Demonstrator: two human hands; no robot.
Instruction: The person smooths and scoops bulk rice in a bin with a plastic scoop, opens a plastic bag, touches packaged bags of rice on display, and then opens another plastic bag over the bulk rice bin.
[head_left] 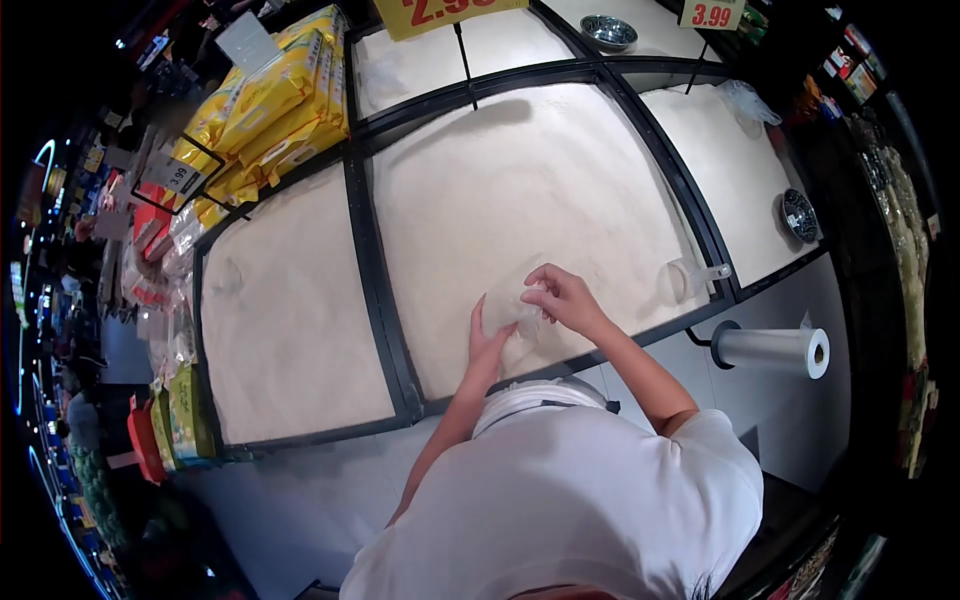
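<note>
Both hands are over the near part of the middle bin, which is filled with white grain (520,190) that looks like rice. Between them is a thin, clear plastic bag (524,322), hard to make out against the pale grain. My left hand (488,338) supports the bag from the left, thumb and fingers curved around its side. With bent fingers, my right hand (560,298) pinches the bag's upper right part. To the right, a clear plastic scoop (690,280) lies on the grain near the bin's corner.
Dark dividers (375,270) separate several grain bins. A roll of plastic bags (770,350) sticks out at the front right. Metal bowls (609,33) rest in the far and right bins. Yellow sacks (270,110) are stacked at left. Price signs (712,14) stand on thin posts.
</note>
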